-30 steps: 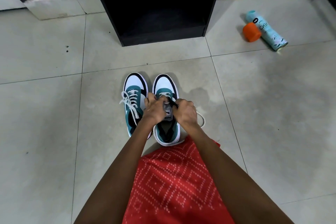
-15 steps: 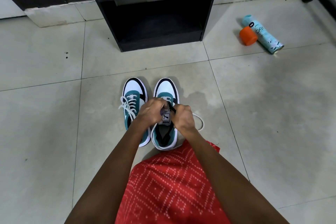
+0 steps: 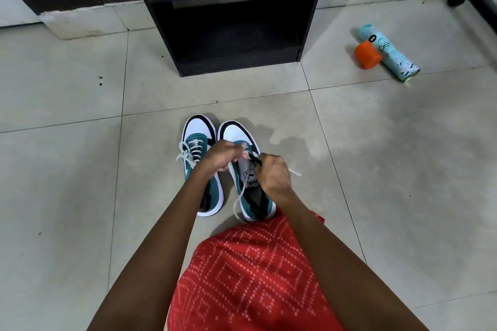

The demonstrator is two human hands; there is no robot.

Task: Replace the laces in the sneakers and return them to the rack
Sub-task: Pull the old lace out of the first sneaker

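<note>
Floor (image 3: 80,169) of pale tile carries everything. The rack (image 3: 231,21) stands at its far edge, open front toward the person. Mid-floor, well short of the rack, the two sneakers sit side by side, toes toward it. The left sneaker (image 3: 200,131) is already laced in white, and the right sneaker (image 3: 238,133) is the one in work. A can (image 3: 390,54) lies toward the far right corner with an orange cap (image 3: 367,55) touching it.

Both hands are closed on the lace (image 3: 295,172) over the right sneaker's throat. The left hand (image 3: 219,156) pinches one run, which trails down past the heel. The right hand (image 3: 274,172) grips the other, its tip poking out to the right.

The step looks like threading the lower eyelets. To do it well, I judge, draw both runs to even length and keep the lace flat, not twisted. Hold the tongue centred, and snug each crossing before moving to the next eyelet.
</note>
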